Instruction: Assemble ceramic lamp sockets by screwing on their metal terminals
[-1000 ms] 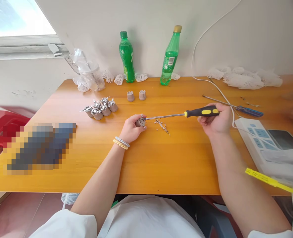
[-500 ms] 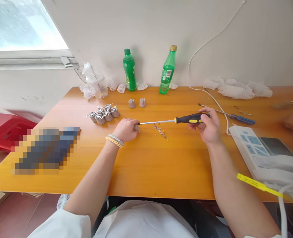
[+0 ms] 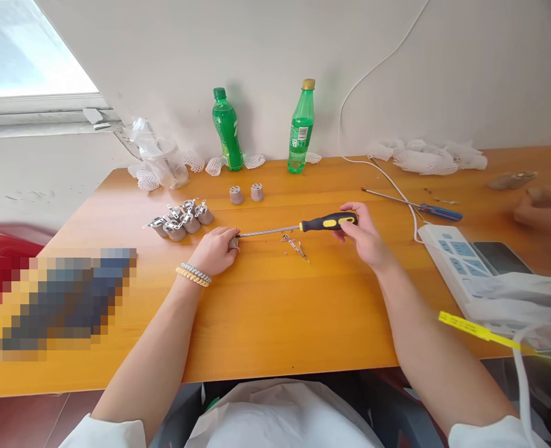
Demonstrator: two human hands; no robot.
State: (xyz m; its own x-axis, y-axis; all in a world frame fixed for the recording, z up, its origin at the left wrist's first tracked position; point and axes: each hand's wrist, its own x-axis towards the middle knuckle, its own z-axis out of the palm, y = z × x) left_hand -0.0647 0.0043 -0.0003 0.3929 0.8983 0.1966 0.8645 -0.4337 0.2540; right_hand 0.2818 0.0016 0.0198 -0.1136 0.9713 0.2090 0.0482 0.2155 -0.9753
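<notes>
My left hand is closed around a small grey-brown lamp socket, mostly hidden by the fingers. Its open side faces right. My right hand grips the black and yellow handle of a screwdriver, fingers and thumb around its rear end. The shaft lies nearly level, and its tip meets the socket at my left fingers. Just below the shaft, small metal strips and screws lie loose. A cluster of several sockets with metal brackets stands left of my left hand. Two sockets without brackets stand farther back.
Two green bottles stand against the wall. A blue-handled screwdriver, a white power strip and a dark phone lie at right. Another person's hand is at the far right edge. White foam netting lies along the back.
The whole view has shifted, so most things sit farther left. Both hands still hold the socket and screwdriver; my right fingers have shifted slightly on the handle.
</notes>
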